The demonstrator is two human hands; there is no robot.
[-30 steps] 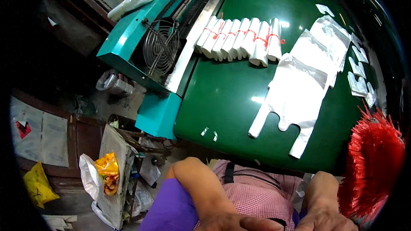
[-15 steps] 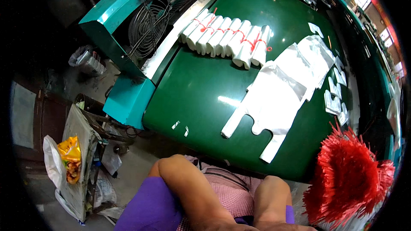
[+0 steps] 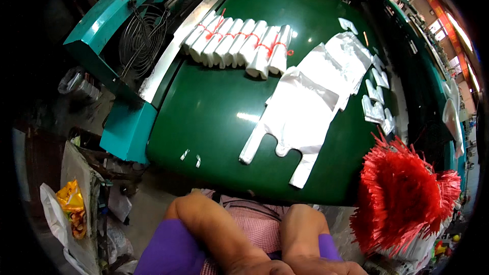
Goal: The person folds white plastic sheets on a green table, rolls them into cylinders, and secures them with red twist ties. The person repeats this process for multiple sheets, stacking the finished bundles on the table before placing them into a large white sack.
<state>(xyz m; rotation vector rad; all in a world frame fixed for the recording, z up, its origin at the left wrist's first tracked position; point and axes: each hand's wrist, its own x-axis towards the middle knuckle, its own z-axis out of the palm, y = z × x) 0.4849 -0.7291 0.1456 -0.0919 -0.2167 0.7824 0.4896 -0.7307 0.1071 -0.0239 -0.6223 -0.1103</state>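
At the lower edge of the view, close to my body, are my left hand [image 3: 261, 267] and my right hand [image 3: 326, 266]. They are side by side, and their fingers are mostly cut off by the frame, so whether they hold anything does not show. Beyond them, a stack of white plastic vest bags [image 3: 300, 112] lies fanned out on the green table [image 3: 204, 117], handles toward me. Farther left is a row of several rolled white bag bundles [image 3: 237, 43] tied with red string.
A big tuft of red plastic strips [image 3: 402, 196] stands at the right. White plastic cut-offs [image 3: 374, 107] lie along the table's right side. A teal machine frame [image 3: 127, 132] with a wire fan guard [image 3: 142, 40] borders the left. A yellow packet [image 3: 70, 197] sits on a stand at lower left.
The view has swung right, so the table and its things appear farther left. More of both hands shows at the lower edge. The bags and bundles lie as before.
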